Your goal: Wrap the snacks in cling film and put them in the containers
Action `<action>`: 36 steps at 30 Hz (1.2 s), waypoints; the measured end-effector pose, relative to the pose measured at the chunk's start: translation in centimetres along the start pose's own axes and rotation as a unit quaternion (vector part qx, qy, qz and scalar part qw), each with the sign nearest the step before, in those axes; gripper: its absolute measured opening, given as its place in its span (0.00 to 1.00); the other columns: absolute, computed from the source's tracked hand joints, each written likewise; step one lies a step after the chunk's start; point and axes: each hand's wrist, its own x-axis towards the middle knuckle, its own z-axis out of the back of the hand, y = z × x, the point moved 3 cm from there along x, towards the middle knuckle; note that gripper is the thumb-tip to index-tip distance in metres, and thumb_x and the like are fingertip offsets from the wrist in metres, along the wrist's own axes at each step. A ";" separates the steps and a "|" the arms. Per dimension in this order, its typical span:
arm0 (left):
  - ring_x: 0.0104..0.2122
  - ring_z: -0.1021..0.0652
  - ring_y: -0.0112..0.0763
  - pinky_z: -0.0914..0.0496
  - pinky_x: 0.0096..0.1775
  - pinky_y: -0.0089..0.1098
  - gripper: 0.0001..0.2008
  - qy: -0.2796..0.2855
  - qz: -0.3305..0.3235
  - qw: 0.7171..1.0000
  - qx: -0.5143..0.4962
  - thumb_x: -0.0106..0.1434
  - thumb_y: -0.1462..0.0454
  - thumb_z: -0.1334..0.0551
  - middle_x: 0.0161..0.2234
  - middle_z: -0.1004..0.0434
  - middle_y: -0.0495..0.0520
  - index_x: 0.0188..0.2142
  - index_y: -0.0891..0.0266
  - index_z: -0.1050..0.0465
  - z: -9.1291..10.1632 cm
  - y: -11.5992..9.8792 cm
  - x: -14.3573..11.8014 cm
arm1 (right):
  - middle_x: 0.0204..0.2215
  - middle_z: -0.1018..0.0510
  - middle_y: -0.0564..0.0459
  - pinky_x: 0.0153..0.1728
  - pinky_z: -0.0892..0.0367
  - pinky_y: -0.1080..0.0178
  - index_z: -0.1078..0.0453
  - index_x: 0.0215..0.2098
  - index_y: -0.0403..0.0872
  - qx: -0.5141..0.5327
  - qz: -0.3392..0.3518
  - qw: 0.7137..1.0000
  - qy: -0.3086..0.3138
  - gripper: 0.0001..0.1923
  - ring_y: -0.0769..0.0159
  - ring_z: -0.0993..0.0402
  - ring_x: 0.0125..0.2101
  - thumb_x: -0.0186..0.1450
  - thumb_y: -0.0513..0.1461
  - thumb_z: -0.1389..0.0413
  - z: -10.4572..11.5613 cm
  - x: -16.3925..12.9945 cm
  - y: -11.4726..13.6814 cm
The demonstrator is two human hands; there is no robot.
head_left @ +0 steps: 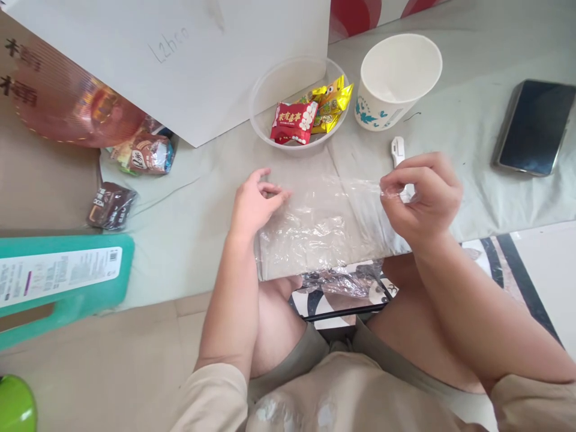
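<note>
A sheet of clear plastic wrap (321,231) lies crumpled on the pale cloth in front of me, its near edge hanging off the table edge. My left hand (256,201) rests on the wrap's left side, fingers bent and pressing it down. My right hand (423,195) pinches the wrap's far right corner between thumb and fingers and holds it slightly above the cloth. Behind the wrap stands a clear plastic bowl (265,99) holding a red snack packet (293,122) and yellow packets (330,105).
A white paper cup (393,81) stands right of the bowl, a small white clip (398,150) in front of it. A phone (535,127) lies far right. A white box (189,54), snack packets (146,153) and a green item (63,282) sit left.
</note>
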 end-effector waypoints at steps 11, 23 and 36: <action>0.39 0.20 0.32 0.25 0.38 0.32 0.21 -0.150 -0.105 0.954 -0.239 0.58 0.44 0.31 0.39 0.23 0.49 0.40 0.51 0.35 2.1 -2.0 0.0 | 0.54 0.22 0.46 0.49 0.23 0.47 0.41 0.65 0.61 0.225 -0.173 0.957 0.064 0.37 0.52 0.19 0.51 0.63 0.62 0.41 -1.2 -2.4 -3.6; 0.39 0.21 0.37 0.26 0.53 0.42 0.29 -0.124 -0.178 0.946 -0.242 0.45 0.49 0.22 0.27 0.31 0.45 0.38 0.50 0.36 4.4 -0.6 1.2 | 0.46 0.18 0.46 0.47 0.23 0.45 0.32 0.35 0.54 0.088 -0.090 0.981 0.149 0.09 0.51 0.18 0.46 0.62 0.45 0.37 -2.2 -1.8 -1.1; 0.39 0.20 0.38 0.25 0.53 0.47 0.27 -0.098 -0.202 0.962 -0.158 0.46 0.58 0.22 0.25 0.28 0.48 0.19 0.58 0.43 8.7 2.1 -2.5 | 0.43 0.12 0.55 0.55 0.30 0.46 0.30 0.28 0.53 0.099 0.052 0.919 0.377 0.07 0.53 0.18 0.54 0.65 0.37 0.43 -2.5 -3.6 1.7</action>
